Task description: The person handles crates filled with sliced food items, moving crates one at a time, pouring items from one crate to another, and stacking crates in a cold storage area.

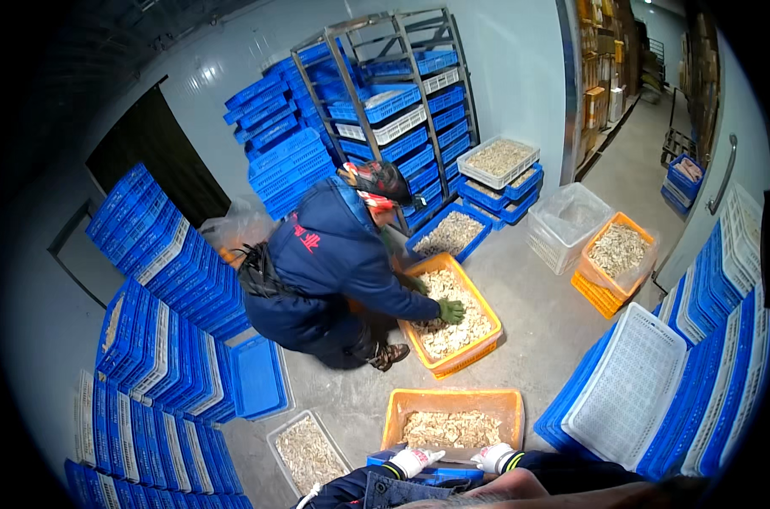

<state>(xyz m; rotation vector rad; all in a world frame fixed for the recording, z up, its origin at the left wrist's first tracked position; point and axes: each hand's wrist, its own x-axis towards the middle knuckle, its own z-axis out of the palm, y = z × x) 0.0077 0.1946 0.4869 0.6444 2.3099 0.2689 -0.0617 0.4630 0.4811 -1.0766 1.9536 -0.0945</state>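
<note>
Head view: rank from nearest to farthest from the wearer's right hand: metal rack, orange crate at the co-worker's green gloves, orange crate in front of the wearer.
From the right hand:
1. Wearer's orange crate: directly ahead, at the hand.
2. Co-worker's orange crate: farther ahead, under the green gloves.
3. Metal rack: beyond, ahead and left.

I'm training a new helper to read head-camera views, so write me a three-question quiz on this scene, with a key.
1. True or false: the person's left hand and right hand are both gloved in white.
2. Multiple choice: what colour are the gloves of the co-worker leaning over the far crate? A) white B) green C) blue
3. Fill in the blank: the near crate, just beyond the person's two hands, is ____ and holds pale pieces.

Key: 1. True. 2. B. 3. Orange.
</note>
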